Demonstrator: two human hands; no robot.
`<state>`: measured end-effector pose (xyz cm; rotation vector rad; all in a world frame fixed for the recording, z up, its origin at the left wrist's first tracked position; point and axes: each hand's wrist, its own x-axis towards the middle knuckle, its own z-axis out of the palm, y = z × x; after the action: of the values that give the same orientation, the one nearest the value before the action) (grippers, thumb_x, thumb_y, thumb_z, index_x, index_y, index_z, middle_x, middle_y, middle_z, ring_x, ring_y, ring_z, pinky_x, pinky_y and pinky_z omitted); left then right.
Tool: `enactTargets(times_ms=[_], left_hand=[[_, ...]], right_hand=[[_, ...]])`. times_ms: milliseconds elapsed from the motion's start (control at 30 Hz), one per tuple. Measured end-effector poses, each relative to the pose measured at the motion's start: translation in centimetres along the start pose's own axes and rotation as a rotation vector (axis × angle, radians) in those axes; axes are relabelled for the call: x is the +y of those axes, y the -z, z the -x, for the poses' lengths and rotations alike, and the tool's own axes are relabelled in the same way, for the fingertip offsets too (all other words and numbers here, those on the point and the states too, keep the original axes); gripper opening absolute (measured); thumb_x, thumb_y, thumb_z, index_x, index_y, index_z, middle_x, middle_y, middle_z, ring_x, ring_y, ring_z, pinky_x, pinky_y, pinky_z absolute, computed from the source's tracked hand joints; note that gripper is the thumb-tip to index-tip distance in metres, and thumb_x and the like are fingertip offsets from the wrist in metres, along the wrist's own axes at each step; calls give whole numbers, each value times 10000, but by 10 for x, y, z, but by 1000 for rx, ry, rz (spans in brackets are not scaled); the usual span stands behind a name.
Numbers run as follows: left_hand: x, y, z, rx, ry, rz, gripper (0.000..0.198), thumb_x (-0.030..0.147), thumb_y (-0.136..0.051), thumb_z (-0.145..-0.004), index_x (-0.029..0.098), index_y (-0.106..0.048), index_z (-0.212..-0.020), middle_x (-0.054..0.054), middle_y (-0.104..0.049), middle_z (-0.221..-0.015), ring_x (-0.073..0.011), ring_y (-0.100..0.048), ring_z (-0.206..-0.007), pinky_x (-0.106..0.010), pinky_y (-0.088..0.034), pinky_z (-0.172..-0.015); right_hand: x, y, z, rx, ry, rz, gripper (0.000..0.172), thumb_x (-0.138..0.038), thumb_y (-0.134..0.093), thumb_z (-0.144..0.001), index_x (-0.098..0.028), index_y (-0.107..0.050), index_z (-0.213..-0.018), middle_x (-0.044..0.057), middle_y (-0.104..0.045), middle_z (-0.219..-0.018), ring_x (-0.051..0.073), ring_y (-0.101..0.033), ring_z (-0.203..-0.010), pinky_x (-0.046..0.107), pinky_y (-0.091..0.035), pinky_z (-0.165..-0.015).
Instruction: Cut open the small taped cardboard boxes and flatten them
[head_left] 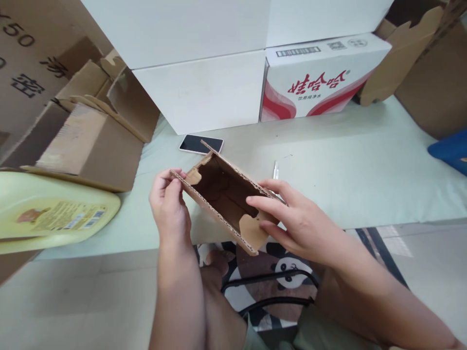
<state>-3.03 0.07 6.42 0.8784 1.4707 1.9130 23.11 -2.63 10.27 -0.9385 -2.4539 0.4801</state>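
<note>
Between my hands, at the table's near edge, is a small cardboard box [219, 216], tilted with its open top towards me. Its inside is dark, and small end flaps show at both ends. My left hand [170, 199] pinches the near wall at its upper left corner, thumb on the outside. On the other side, my right hand [288, 211] is at the box's right end, its fingers spread over the far wall's edge and the end flap. Part of that hand's thumb side is hidden.
A phone [193, 144] lies behind the box, and a small clear-and-metal item [276, 170] lies near my right fingers. White cartons [204, 97] line the back. Cardboard boxes [109, 155] and a yellow jug [54, 214] stand left; a blue object [450, 150] is right.
</note>
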Motion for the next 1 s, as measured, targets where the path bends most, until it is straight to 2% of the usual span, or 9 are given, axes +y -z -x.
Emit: enactTargets(times_ms=[367, 600, 1000], left_hand=[[3, -4, 1, 10, -1, 39, 84, 205, -641, -682, 208, -673, -759, -13, -620, -793, -133, -574, -784, -244, -461, -749], [2, -6, 2, 3, -8, 23, 88, 204, -617, -686, 203, -650, -768, -16, -605, -795, -139, -575, -787, -263, -471, -773], [1, -5, 1, 15, -2, 30, 101, 212, -642, -682, 212, -656, -782, -7, -609, -770, -146, -590, -820, -266, -476, -796]], right_hand=[[-1, 3, -1, -69, -30, -45, 400, -155, -487, -980, -242, -547, -1366, 180, -462, -1412, 274, -592, -1262, 432, -557, -989], [-3, 5, -1, -92, -32, -27, 358, -166, -490, -979, -241, -587, -1315, 181, -452, -1414, 272, -598, -1228, 436, -568, -970], [-5, 7, -4, -155, -44, -57, 315, -215, -449, -1006, -254, -640, -1253, 189, -422, -1433, 297, -555, -1276, 482, -547, -993]])
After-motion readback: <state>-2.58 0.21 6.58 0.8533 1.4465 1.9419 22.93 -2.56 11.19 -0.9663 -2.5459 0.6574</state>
